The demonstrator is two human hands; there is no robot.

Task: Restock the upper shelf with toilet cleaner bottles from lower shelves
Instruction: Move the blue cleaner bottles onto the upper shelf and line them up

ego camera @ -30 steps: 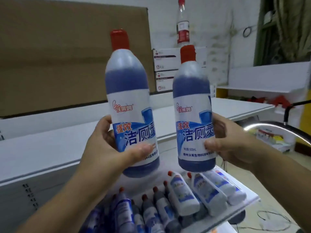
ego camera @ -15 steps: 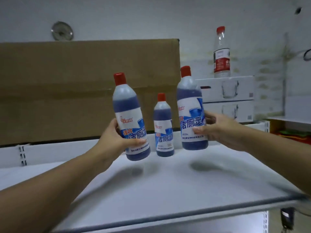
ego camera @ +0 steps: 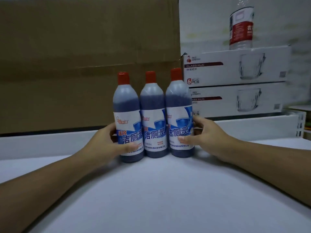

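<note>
Three toilet cleaner bottles are seen upright in a tight row on the white upper shelf [ego camera: 159,199], red caps up, sides touching. The left bottle [ego camera: 127,118] is clasped low on its label by the left hand [ego camera: 107,142], thumb across the front and fingers curled behind. The right bottle [ego camera: 179,115] is clasped likewise by the right hand [ego camera: 207,137]. The middle bottle [ego camera: 152,118] is held by neither hand and is flanked closely by the other two. Behind the row a large cardboard box [ego camera: 75,56] is stood against the shelf's raised back edge. To the right, two glass mug boxes [ego camera: 235,84] are stacked, with a clear drink bottle [ego camera: 241,27] on top. Broad bare shelf surface is left in front of the row and to either side of it.
</note>
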